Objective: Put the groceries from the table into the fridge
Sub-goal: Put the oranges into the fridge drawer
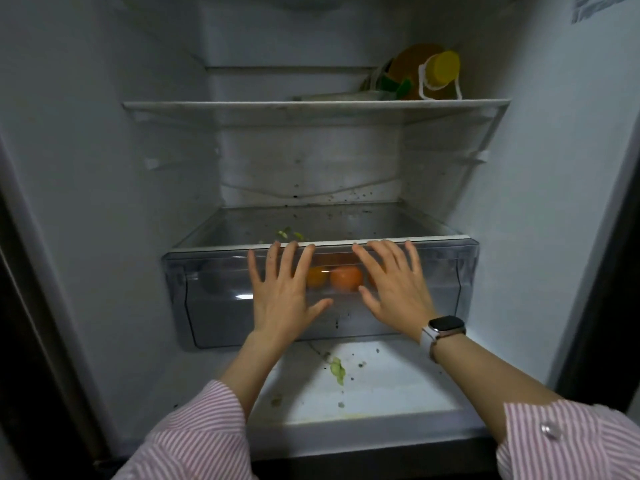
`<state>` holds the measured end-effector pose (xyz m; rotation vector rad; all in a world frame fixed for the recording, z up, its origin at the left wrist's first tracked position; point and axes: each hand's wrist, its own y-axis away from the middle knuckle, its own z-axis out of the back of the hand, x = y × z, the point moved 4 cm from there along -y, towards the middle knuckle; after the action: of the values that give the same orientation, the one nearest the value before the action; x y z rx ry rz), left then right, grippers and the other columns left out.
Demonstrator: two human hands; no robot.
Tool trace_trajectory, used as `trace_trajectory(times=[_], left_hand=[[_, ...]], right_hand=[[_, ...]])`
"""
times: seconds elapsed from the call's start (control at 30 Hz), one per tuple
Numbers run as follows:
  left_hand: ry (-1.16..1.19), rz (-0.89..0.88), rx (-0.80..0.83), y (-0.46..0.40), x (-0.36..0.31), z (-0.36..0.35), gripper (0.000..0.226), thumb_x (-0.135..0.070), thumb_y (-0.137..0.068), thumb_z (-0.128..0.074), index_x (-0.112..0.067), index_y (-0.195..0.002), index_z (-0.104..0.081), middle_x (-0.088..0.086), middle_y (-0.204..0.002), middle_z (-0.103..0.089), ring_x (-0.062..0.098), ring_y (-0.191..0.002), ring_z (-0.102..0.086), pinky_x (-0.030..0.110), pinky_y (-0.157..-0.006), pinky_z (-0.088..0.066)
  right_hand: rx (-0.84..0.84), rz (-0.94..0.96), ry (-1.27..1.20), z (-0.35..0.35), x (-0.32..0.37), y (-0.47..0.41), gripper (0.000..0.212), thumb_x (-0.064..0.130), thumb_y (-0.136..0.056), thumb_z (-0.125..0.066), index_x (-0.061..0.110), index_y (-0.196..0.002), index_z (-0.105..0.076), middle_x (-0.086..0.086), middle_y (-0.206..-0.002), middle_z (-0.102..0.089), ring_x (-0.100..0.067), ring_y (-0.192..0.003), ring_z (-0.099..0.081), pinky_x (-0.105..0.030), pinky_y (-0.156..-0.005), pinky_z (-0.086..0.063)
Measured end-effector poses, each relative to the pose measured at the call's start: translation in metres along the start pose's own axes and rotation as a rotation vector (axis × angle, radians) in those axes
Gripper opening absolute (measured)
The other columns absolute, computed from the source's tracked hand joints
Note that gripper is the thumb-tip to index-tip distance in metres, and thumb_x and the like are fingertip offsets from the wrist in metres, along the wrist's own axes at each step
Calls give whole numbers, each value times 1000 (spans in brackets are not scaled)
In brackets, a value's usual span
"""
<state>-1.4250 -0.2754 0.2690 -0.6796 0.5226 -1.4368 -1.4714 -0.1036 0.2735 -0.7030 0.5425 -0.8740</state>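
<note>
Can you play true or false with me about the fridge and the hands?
1. Both hands, left hand and right hand, lie flat on the clear drawer. True.
2. Oranges are inside the drawer. True.
3. The watch is on the left wrist. False: it is on the right wrist.
4. The yellow-capped bottle stands on the fridge floor. False: it lies on the upper shelf.

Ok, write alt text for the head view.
Both hands, left hand and right hand, press flat with fingers spread against the clear crisper drawer of an open fridge; oranges show inside, and a yellow-capped bottle lies on the upper shelf.
</note>
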Motion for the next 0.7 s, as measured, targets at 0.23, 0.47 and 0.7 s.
trace_trajectory(times=[0.23,0.47,0.7], left_hand=[[16,12,182,4,-3,10,93,-61,-84,-47,-27,-145,14,5,-155,19,29,-139,24,57,-107,16],[267,239,-65,120,-18,61,56,-37,-82,-45,-12,-133,-45,17,-141,-42,38,-132,-35,64,-101,-24],[147,394,135,322,-6,86,46,-35,-76,-44,-11,-113,-60,11,-115,-63,28,-107,-59,50,-88,-46]], right_hand=[[207,-57,-48,7,8,6,73,26,-87,-50,25,-147,-7,-6,-157,-7,-27,-144,0,-52,-113,2],[176,-168,-503,50,68,90,53,34,-86,-32,19,-136,-40,-3,-147,-35,-20,-140,-20,-50,-113,-8],[231,44,-739,58,171,220,43,23,-85,-38,9,-120,-58,-9,-126,-58,-22,-125,-43,-42,-111,-27]])
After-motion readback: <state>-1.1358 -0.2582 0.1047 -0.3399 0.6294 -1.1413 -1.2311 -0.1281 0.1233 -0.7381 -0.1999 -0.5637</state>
